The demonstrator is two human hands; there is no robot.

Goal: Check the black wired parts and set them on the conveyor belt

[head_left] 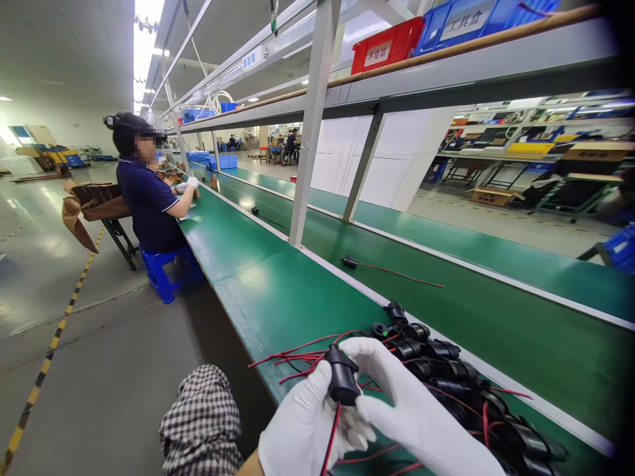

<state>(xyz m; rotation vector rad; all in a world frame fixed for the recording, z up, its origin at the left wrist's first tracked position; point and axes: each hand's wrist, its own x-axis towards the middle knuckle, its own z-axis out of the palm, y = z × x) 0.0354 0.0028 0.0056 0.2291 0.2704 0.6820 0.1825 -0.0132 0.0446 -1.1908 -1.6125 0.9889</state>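
Note:
My left hand point(302, 423), in a white glove, grips a black cylindrical socket point(342, 375) with a red and black wire lead point(331, 437) hanging from its lower end. The socket is held nearly upright, with a wider collar near its top. My right hand point(417, 410), also gloved, curls around the far side. Its index finger meets the top of the socket and its thumb meets the lower edge. Beside and beyond my right hand lies a heap of similar black sockets point(446, 367), their red wires point(302, 357) spread over the green bench point(278, 297).
A conveyor belt point(397, 304) runs behind a white rail and carries a loose socket point(350, 262). A post point(312, 132) rises from the rail. Red point(387, 46) and blue bins point(461, 26) stand on the shelf above. A co-worker point(146, 185) sits farther along at left.

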